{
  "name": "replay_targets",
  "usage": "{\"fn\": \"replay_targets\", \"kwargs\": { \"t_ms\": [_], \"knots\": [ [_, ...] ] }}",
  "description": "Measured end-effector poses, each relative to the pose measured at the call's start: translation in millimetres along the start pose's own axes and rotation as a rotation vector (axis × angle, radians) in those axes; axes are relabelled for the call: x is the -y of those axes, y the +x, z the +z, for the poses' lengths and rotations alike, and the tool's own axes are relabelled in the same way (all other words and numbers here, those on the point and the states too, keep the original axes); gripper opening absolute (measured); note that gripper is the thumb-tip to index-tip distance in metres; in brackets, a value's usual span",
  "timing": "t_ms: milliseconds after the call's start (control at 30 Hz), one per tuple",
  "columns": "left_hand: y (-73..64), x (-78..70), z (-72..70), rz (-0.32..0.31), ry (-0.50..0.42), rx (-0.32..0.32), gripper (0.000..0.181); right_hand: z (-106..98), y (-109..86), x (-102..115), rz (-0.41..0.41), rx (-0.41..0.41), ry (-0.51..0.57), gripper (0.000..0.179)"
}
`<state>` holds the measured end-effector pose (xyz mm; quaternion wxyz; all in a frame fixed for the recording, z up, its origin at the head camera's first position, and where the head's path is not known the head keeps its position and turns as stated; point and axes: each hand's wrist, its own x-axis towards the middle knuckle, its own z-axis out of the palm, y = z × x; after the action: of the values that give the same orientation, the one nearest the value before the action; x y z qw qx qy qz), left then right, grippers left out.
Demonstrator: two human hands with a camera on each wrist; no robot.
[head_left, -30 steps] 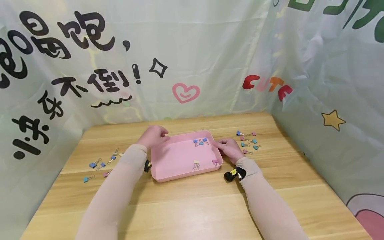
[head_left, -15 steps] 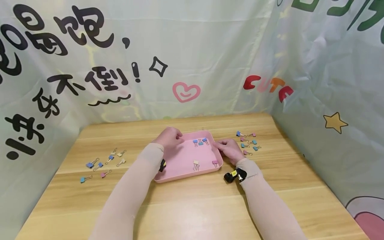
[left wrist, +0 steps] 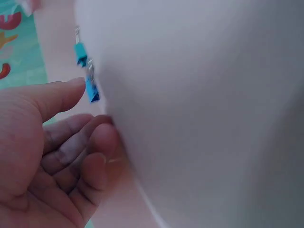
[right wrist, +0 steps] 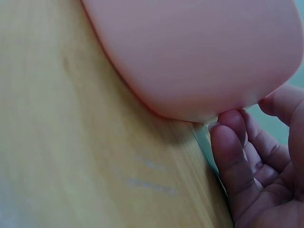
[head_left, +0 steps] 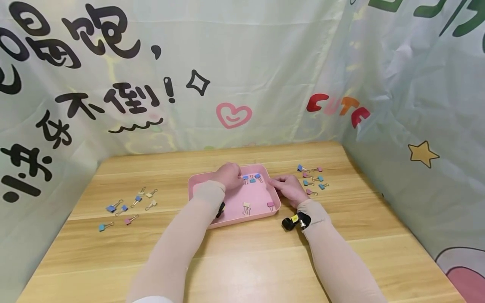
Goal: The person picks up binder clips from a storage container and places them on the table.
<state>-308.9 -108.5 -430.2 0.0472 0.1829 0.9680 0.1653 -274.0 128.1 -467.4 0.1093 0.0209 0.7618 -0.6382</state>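
A shallow pink tray (head_left: 261, 194) rests on the wooden table. Over its inside reaches my left hand (head_left: 228, 176), fingers loosely bent, close beside a blue binder clip (head_left: 245, 178). In the left wrist view that clip (left wrist: 92, 89) lies just past the thumb tip, apart from the bent fingers. A teal binder clip (head_left: 252, 179) and another blue clip (head_left: 259, 177) sit beside it. Nearer the front wall are a cream clip (head_left: 246, 208) and a pink clip (head_left: 270, 205). My right hand (head_left: 291, 190) grips the tray's right side, thumb at the rim and fingers against the outer wall (right wrist: 228, 102).
Several loose binder clips, among them a teal one (head_left: 106, 226) and a pink one (head_left: 131, 219), lie left of the tray. Another group, with a blue clip (head_left: 302, 168), lies to its right. A printed curtain (head_left: 265, 75) stands behind the table (head_left: 246, 256).
My left hand has moved right from the tray's left rim, across its inside, to the blue clip. My right hand has stayed at the right rim.
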Motion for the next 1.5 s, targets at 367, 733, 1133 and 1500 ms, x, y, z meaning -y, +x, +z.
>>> {"fn": "replay_targets", "kwargs": {
  "t_ms": [367,733,1133,1500],
  "knots": [
    [3.9,-19.6,11.9,-0.004,-0.064,0.021,0.023,-0.5,0.1,-0.7,-0.005,-0.002,-0.001,0.036],
    [4.2,-21.1,9.7,-0.003,0.041,0.041,0.018,-2.9,1.0,-1.9,-0.015,-0.002,0.017,0.038],
    [0.8,-30.2,12.1,-0.007,0.126,0.005,0.020,-1.0,0.2,-1.6,-0.019,-0.002,0.009,0.037],
    [-5.2,-19.4,10.3,-0.021,0.173,0.023,0.024,-1.5,0.7,-1.6,-0.011,0.007,0.014,0.038]
  ]
}}
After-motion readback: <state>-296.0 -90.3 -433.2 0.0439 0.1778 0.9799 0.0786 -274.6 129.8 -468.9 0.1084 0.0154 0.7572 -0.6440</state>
